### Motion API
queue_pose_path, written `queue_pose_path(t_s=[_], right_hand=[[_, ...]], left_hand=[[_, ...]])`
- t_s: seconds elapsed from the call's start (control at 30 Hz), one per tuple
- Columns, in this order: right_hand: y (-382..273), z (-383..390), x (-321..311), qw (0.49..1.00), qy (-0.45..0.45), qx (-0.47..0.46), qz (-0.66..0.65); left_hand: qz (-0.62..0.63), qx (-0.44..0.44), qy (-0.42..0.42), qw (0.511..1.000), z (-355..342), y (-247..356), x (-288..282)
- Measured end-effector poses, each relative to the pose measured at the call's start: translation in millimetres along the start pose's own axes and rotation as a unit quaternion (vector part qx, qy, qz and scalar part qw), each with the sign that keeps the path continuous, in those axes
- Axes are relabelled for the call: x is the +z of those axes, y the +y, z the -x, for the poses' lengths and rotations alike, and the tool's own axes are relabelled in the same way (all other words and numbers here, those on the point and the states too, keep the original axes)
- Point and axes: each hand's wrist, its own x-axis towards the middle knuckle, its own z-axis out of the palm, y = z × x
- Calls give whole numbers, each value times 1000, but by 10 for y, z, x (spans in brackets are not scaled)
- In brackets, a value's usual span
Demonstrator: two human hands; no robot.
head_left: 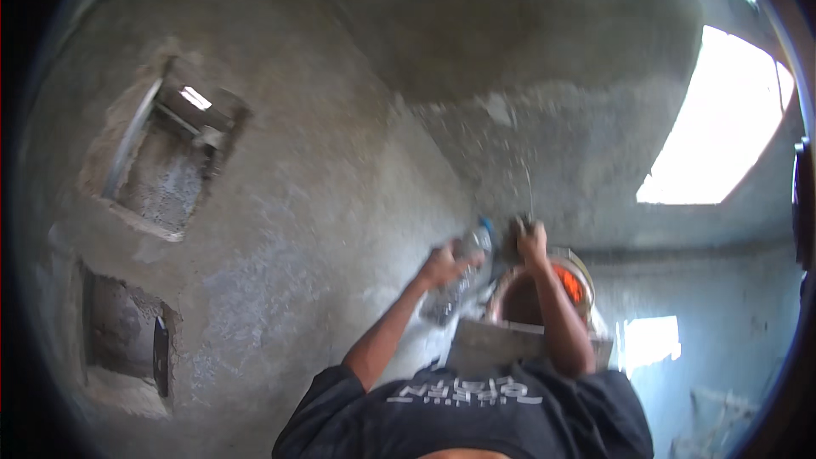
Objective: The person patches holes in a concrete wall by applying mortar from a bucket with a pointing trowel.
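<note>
Head view: clear bottle [460,287] with blue cap, gripped by the left hand [444,265], left of the round tub [500,293], its long axis slanting with the base toward the wearer and the cap end away and to the right; the left hand is thus the nearer of the hands. Right hand [533,242], at the tub's far side, forearm across its opening, closed on a small grey-brown item [520,226], kind blurred. Containers: bottle, contents unclear; tub, dark inside, bright orange patch [568,284] to its right, nature uncertain.
</note>
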Motion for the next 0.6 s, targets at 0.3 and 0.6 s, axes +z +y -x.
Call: queue_pose_path(t_s=[0.3,0.6], right_hand=[[-581,-279,-503,955,-128,184,-195],[-1404,-740,-1386,913,-255,51,-313]], left_hand=[[126,164,172,963,131,365,-195],[96,176,293,935,468,-52,-308]])
